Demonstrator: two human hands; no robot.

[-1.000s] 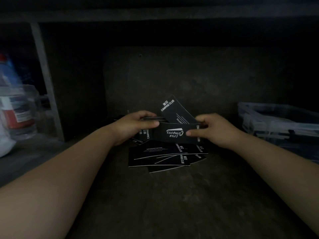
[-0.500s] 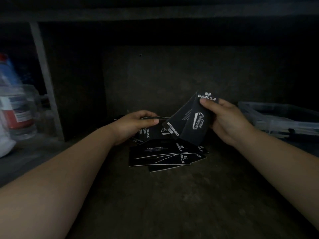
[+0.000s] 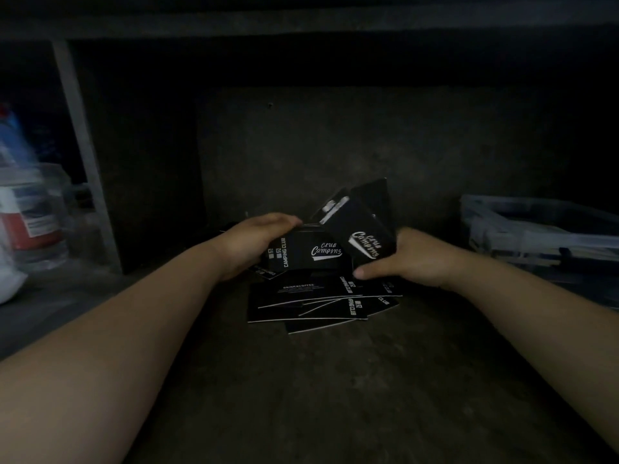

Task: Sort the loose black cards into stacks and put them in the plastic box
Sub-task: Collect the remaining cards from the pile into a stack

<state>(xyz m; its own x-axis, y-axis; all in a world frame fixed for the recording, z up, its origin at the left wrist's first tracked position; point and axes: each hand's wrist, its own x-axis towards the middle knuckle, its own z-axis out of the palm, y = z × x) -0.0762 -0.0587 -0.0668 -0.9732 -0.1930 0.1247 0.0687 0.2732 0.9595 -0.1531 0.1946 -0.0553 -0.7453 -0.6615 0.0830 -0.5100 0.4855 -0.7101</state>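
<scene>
From the head view, in dim light, the left hand point(image 3: 254, 242) curls round a small stack point(image 3: 308, 254) of black cards, held flat with the "Club Camping" face up. The right hand point(image 3: 413, 259) pinches a few fanned cards point(image 3: 363, 229), tilted up on edge, with its thumb low at their near corner. The two lots touch or overlap at about 3 o'clock of the stack. The step looks like laying the right hand's cards onto the stack. To do it well I would turn them so the logo reads the same way as the top card, close the fan first, then square the edges against the left palm before letting go. The loose cards point(image 3: 318, 304) lie scattered on the bench point(image 3: 335, 396) at 6 o'clock just below both hands, partly under the right thumb. The plastic box point(image 3: 536, 229) sits well apart, at 3 o'clock of the right hand, untouched; I cannot make out what is in it.
</scene>
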